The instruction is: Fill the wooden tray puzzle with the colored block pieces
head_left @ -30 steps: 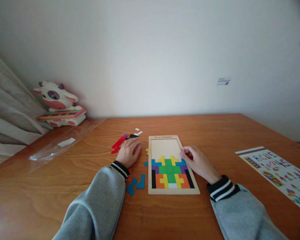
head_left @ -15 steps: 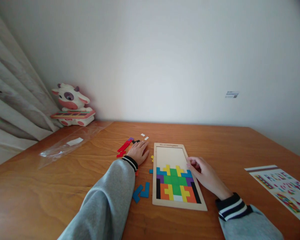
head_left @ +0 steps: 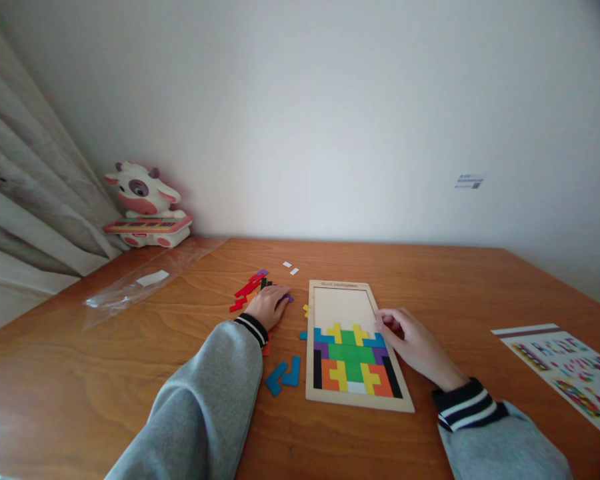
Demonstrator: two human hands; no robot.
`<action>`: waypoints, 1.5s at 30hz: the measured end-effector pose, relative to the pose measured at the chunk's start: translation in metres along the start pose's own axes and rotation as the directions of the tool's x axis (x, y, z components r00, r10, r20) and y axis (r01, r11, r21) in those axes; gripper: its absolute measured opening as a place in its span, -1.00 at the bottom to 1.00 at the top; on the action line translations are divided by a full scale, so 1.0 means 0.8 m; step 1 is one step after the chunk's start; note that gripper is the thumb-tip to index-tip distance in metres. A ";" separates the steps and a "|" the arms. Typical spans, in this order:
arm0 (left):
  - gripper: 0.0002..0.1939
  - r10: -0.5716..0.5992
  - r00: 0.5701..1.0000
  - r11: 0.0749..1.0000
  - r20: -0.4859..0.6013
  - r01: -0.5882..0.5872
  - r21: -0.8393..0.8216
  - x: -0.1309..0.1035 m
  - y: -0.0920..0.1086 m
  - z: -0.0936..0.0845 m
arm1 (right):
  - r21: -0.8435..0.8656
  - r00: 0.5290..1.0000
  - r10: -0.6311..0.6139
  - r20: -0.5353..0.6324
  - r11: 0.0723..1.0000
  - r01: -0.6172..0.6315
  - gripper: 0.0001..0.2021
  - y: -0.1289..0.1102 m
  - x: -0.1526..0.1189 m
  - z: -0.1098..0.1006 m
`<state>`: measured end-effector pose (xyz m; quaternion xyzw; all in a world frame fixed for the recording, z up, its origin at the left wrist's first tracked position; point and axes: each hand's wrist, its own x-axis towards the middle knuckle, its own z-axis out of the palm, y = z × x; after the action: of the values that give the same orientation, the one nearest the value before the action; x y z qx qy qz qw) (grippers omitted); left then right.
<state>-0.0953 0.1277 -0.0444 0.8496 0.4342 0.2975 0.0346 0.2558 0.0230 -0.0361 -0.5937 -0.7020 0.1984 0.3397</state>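
A wooden puzzle board [head_left: 359, 404] lies on the table, its near half filled with coloured block pieces and its far half bare. My left hand [head_left: 267, 308] is over the loose pieces left of the board, fingers bent down on a purple puzzle piece [head_left: 289, 299] that peeks out at the fingertips. Red pieces [head_left: 249, 287] and a black piece [head_left: 263, 283] lie just beyond that hand. My right hand [head_left: 414, 341] has its curled fingers and thumb at the board's right edge. Two blue pieces [head_left: 291, 372] rest near the board's lower left.
Two small white pieces [head_left: 294, 271] lie at the back. A clear plastic bag [head_left: 125, 293] is on the left, in front of a cow-shaped toy keyboard [head_left: 147, 223]. A printed pattern sheet [head_left: 560, 367] lies at the right. A yellow piece [head_left: 306, 311] sits beside the board.
My left hand has shifted slightly left and toward me, and a purple piece now shows at its fingertips. More of the black and red pieces is uncovered. The right hand stays at the board's edge.
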 end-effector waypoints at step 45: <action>-0.58 -0.024 0.994 0.998 0.106 0.018 0.057 0.048 -0.005 0.024 | -0.038 1.000 -0.023 -0.014 0.999 0.023 -0.71 -0.008 -0.001 -0.003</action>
<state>-0.0707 0.1631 -0.0428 0.8602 0.4489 0.2391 0.0370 0.2529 0.0209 -0.0306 -0.5933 -0.7099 0.1768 0.3359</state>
